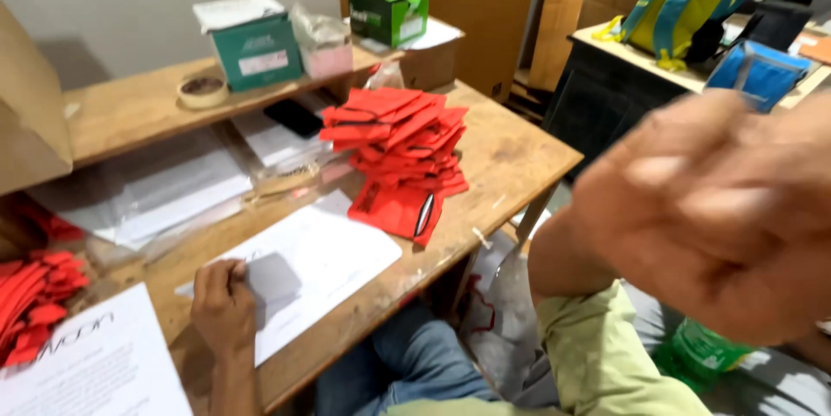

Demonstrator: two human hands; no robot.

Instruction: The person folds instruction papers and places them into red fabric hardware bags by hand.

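A stack of pouches (400, 156) is set on the counter (511, 152); a sheet (333, 256) is laid before the stack, boxes (251, 42) are shelved behind it.

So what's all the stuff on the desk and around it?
Red tags: one pile, red, desk middle.
More red tags: one pile, red, left edge.
White sheet: one, white, desk front.
Printed paper: one, white, bottom left.
Tape roll: one, tan, shelf.
Teal box: one, shelf.
Green box: one, shelf right.
Phone: one, black, under shelf.
Backpack: one, yellow-blue, top right.
Left hand: on the white sheet.
Right hand: raised, blurred.
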